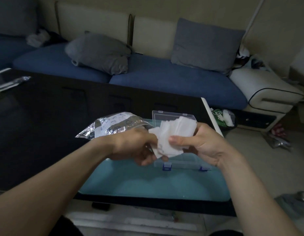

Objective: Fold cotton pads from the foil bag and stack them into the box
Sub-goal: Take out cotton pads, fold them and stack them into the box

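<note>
Both hands are up over the near right corner of the bench, sharing a loose bunch of cotton pads (171, 133). The right hand (201, 144) has its thumb clamped across the front of the white sheets with the fingers curled behind, which I take to be steadying the bunch so one can be worked free. The left hand (139, 146) pinches the lower left edge of the bunch, fingers curled under it. They hold it directly above the clear plastic box (180, 163), whose lid stands open at the back, so a folded pad should only need to drop straight down. The foil bag (113, 125) lies just left of the box, partly on the blue mat (148, 184), mouth towards the hands. The hands hide most of the box's inside, so I cannot tell how full it is. Behind the bench runs a blue sofa (165, 77).
</note>
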{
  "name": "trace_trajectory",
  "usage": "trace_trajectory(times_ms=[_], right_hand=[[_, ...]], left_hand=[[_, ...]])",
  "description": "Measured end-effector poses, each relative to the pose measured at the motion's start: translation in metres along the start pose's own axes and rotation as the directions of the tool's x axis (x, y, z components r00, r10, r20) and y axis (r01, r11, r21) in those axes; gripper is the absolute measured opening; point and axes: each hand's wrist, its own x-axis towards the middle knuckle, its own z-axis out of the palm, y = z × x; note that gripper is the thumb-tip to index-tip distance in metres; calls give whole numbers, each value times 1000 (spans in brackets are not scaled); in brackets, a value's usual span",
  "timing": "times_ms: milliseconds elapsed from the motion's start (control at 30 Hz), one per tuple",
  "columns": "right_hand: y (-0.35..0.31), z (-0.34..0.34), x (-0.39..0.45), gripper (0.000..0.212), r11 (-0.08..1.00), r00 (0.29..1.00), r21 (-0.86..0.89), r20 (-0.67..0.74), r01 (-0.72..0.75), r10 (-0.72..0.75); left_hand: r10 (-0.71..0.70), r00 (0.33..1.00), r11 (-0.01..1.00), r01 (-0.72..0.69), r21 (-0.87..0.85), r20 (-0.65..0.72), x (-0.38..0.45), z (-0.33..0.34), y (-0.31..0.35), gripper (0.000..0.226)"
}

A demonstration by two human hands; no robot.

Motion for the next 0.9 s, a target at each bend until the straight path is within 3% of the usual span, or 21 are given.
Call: trace_trajectory(times_ms=[100, 200, 267, 333, 400, 467, 567, 667, 767, 900], right_hand=[[5, 5, -1, 50, 991, 989, -107, 120, -76, 89], [7, 13, 0, 50, 990, 983, -123, 154, -76, 94], [5, 15, 1, 56, 993, 990, -104, 125, -52, 65], [3, 17, 1, 62, 997, 999, -69, 44, -15, 18], [3, 21, 2, 60, 999, 998, -17, -53, 32, -33], [3, 27, 2, 55, 996, 989, -34, -124, 80, -84], [3, 33, 2, 47, 962, 969, -256, -193, 98, -151], [-2, 32, 2, 34, 873, 957, -470, -173, 126, -232], [-7, 28, -1, 17, 807, 943, -552, -105, 208, -315], [-5, 21, -2, 11, 862, 935, -446, -131, 241, -330]], left_hand=[[-88, 972, 991, 108, -80, 218, -1, -2, -1, 40], [-69, 942, 990, 105, -95, 327, 0, -4, -2, 59], [-60, 957, 991, 92, -100, 283, 1, -3, -1, 77], [-23, 989, 992, 40, -116, 145, 4, 0, -4, 83], [25, 1000, 972, -21, -236, 13, 5, 9, -5, 67], [55, 998, 881, -69, -468, -43, 5, 20, -3, 49], [91, 990, 743, -142, -654, -112, 9, 30, 2, 39], [115, 976, 703, -211, -679, -184, 10, 31, 5, 40], [123, 972, 761, -220, -610, -198, 8, 25, 3, 40], [126, 988, 844, -156, -513, -93, 3, 15, 3, 46]])
